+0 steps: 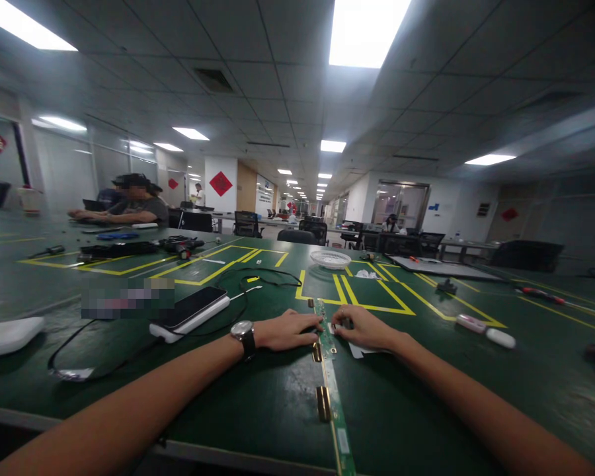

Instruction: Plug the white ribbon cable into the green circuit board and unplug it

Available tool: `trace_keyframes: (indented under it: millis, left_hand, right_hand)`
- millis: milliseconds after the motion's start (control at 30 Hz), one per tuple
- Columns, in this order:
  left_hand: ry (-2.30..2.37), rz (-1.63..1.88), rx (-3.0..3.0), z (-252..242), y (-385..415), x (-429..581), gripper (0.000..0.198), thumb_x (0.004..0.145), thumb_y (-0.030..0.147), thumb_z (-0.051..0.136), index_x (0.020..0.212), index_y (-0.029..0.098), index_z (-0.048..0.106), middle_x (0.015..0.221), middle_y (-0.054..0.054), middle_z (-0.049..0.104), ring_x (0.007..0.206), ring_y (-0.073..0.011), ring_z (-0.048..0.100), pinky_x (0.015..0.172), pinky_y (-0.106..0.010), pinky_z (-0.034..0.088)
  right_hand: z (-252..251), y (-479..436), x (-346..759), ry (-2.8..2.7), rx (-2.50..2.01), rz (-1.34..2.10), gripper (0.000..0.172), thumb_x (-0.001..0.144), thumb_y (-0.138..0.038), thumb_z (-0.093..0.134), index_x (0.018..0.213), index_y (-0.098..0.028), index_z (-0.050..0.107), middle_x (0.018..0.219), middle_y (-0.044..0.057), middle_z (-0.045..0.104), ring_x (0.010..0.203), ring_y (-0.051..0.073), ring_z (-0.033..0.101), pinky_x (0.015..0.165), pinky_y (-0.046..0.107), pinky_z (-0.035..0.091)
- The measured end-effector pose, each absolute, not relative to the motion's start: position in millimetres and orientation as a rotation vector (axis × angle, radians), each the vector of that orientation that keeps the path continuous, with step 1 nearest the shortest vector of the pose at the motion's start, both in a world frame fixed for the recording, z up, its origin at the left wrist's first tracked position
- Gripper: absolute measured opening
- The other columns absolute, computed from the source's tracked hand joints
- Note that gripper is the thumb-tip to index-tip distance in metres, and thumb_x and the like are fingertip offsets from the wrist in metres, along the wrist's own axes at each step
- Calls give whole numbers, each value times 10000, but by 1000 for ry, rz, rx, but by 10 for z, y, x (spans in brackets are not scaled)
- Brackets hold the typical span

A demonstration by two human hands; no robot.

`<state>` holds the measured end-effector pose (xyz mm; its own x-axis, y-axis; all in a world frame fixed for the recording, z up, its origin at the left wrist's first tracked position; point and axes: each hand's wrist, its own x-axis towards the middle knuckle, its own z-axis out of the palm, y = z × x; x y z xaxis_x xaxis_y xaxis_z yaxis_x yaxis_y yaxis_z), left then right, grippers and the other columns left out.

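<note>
A long, narrow green circuit board [333, 390] runs away from me along the green table, with several gold-brown flex tabs [322, 403] on its left edge. My left hand [288, 330], a watch [244, 336] at its wrist, lies flat with fingers stretched out, their tips at the board's left edge. On the other side, my right hand [364, 327] is closed in a pinch over the board's right edge. A small white piece [332, 328] shows at those fingertips; whether they grip it is unclear. White paper [359, 352] lies partly beneath the right hand.
Left of my arm, a phone [196, 306] rests on a white block [193, 322], with a black cable [242, 311] nearby. A white basket [330, 259] stands farther back. At right are a white oval case [500, 338] and a screwdriver [540, 295]. People [133, 205] sit at far left.
</note>
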<state>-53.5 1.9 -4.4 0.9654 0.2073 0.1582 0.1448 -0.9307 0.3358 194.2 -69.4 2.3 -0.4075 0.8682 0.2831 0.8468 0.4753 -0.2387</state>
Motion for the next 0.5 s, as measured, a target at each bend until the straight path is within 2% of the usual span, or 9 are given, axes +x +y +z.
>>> trace_keyframes:
  millis: [100,200,367,500]
  left_hand:
    - [259,291,2769,-66,28,-542,349,1034,425,367,1320,260,482,1441,-57,486,1315,-265,460,1110,-439,290]
    - [255,370,2741,-43,33,-552,314,1033,397,380,1288,258,501,1440,-40,486,1316,-245,459,1105,-394,317]
    - [385,698,2631,52,78,-608,316,1026,358,397,1289,217,503,1439,-63,486,1325,-217,448,1134,-357,312]
    - [428,752,2680,19,141,-663,285,1020,329,410,1247,217,543,1375,-55,540,1281,-208,483,1118,-359,336]
  right_hand:
    - [63,-691,1987,-2378,-1419,141,152,849,-278,619,927,-190,715,902,39,705,830,195,627,752,303,465]
    - [119,-676,2026,-2371,-1282,188,197,875,-230,574,1000,-205,724,1008,48,715,945,204,642,869,336,482]
    - [151,-704,1907,-2457,-1058,252,484,818,-44,442,1191,-239,682,1275,43,649,1195,193,576,1063,376,419]
    - [113,-731,1896,-2584,-1190,230,572,796,-32,422,1279,-251,636,1378,27,587,1262,187,534,1122,366,373]
